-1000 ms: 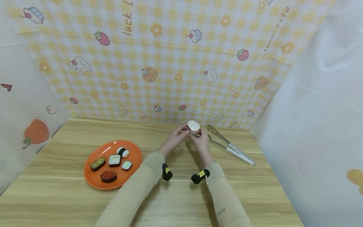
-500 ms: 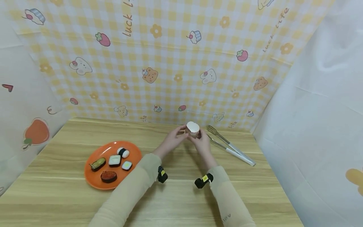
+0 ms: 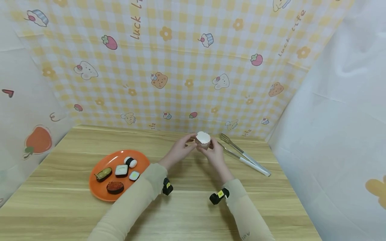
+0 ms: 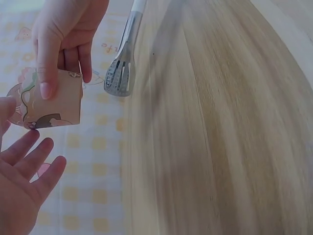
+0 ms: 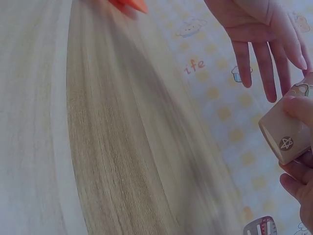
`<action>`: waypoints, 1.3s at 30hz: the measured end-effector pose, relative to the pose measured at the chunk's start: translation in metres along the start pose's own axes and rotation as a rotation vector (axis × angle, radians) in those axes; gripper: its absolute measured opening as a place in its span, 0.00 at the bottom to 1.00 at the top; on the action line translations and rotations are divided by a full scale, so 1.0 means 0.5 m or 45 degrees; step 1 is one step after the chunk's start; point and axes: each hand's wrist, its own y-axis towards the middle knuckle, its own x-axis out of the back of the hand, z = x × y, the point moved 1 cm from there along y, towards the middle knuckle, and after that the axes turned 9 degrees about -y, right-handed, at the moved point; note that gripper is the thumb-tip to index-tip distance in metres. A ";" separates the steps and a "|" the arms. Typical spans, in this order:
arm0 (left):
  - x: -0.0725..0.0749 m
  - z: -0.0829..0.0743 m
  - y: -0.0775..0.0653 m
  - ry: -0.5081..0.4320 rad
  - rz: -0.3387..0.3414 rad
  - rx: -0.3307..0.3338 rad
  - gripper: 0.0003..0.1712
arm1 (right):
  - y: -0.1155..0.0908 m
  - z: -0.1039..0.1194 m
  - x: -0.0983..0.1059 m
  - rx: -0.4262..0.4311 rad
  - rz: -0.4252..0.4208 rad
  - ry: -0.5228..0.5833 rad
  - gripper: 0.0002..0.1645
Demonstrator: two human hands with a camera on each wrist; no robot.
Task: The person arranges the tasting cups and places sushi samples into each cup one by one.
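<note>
Cup (image 3: pixel 203 139): between the two hands, near the back edge of the worktop (image 3: pixel 193 207), and we judge it lifted off.
Axis: we see it roughly upright, white mouth facing up, crosswise to the line from hand to hand.
Right hand (image 3: pixel 215 153): pinching the cup's side between thumb and fingers; by that hold, the nearer one.
Left hand (image 3: pixel 179 150): fingers spread, mostly straight, tips at the cup; we cannot tell if they bear weight.
Tongs (image 3: pixel 254 166): lying just right of the right hand, heads toward the cup.
Plate (image 3: pixel 120 156): well to the left, bearing sushi (image 3: pixel 122 170).
</note>
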 end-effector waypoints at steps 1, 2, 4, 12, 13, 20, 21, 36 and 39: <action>0.002 -0.001 -0.001 0.016 0.005 -0.009 0.26 | -0.001 0.001 0.000 0.004 0.004 -0.006 0.38; 0.004 -0.001 -0.002 0.032 0.011 -0.018 0.26 | -0.002 0.002 0.000 0.007 0.010 -0.014 0.38; 0.007 -0.004 -0.005 0.061 0.024 -0.027 0.25 | -0.006 0.004 0.000 0.024 0.011 -0.032 0.37; 0.015 -0.008 -0.021 0.222 0.050 -0.102 0.20 | -0.031 0.011 -0.006 0.022 0.051 -0.026 0.37; 0.015 -0.008 -0.023 0.238 0.053 -0.114 0.20 | -0.034 0.012 -0.006 0.034 0.056 -0.019 0.37; 0.018 -0.015 -0.036 0.301 0.069 -0.185 0.12 | -0.044 0.010 -0.009 0.094 0.056 0.010 0.35; 0.019 -0.015 -0.037 0.304 0.072 -0.190 0.11 | -0.046 0.010 -0.009 0.094 0.059 0.016 0.35; 0.029 -0.014 -0.043 0.354 0.110 -0.242 0.06 | -0.055 0.011 -0.010 0.104 0.088 0.006 0.35; 0.030 -0.016 -0.043 0.366 0.109 -0.251 0.05 | -0.056 0.012 -0.010 0.108 0.088 0.005 0.36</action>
